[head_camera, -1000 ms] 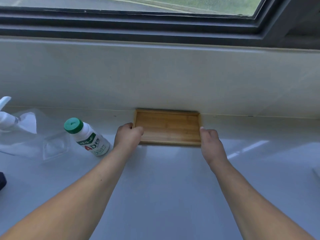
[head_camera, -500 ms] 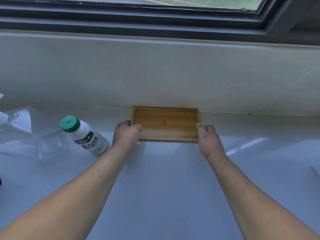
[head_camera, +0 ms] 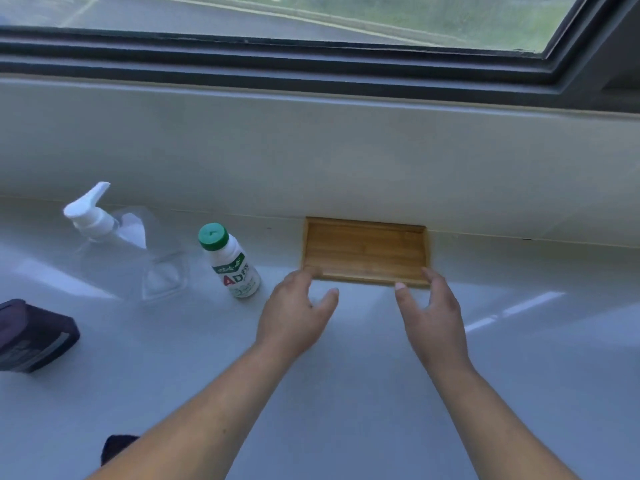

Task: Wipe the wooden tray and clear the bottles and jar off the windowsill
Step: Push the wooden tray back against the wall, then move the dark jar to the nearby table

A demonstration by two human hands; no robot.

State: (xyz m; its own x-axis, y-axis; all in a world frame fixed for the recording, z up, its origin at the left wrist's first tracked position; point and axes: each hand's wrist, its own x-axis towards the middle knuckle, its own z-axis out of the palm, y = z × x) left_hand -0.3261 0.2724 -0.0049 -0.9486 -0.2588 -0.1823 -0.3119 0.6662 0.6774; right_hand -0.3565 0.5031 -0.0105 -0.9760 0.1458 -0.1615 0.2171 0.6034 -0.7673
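Note:
A small wooden tray lies flat on the white windowsill, pushed against the back wall. My left hand hovers just in front of the tray's near left corner, fingers spread and holding nothing. My right hand is open in front of the near right corner, also holding nothing. To the left stands a white bottle with a green cap. Further left is a clear pump bottle with a white nozzle.
A dark object lies at the left edge of the sill, and another dark shape shows beside my left forearm. The window frame runs along the top above a pale wall.
Both hands have let go of the tray's sides and pulled back toward me with fingers spread. The view has shifted, so the pump bottle and dark object now show.

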